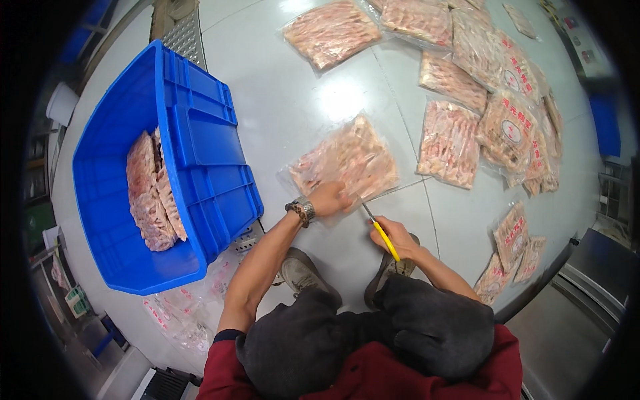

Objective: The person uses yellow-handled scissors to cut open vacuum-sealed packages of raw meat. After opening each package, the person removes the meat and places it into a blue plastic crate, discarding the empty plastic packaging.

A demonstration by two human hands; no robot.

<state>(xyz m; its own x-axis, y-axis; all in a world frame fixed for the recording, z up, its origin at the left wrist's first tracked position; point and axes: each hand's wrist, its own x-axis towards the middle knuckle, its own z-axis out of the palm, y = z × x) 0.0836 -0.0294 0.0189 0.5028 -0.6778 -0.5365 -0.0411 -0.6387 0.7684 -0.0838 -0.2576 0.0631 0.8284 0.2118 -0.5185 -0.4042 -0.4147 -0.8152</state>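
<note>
Fingers (340, 198) of the left hand (329, 199) are pressed flat on a meat pouch (347, 163), steadying it; scissors (380, 232) are gripped by the right hand (393, 237) beside them.

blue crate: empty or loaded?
Partly loaded. The blue crate holds a pile of pale pink meat pieces along one side; the rest of its floor shows bare blue.

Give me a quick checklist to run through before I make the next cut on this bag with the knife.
1. Left hand pins the sealed meat bag: ok.
2. Right hand grips the yellow-handled knife: ok.
3. Blade tip at the bag's near edge: ok.
4. Left fingers out of the blade's path: cannot tell, they lie close.
5. Blue crate beside the bag, with room left: ok.
6. Shoes back from the cut: ok.
</note>
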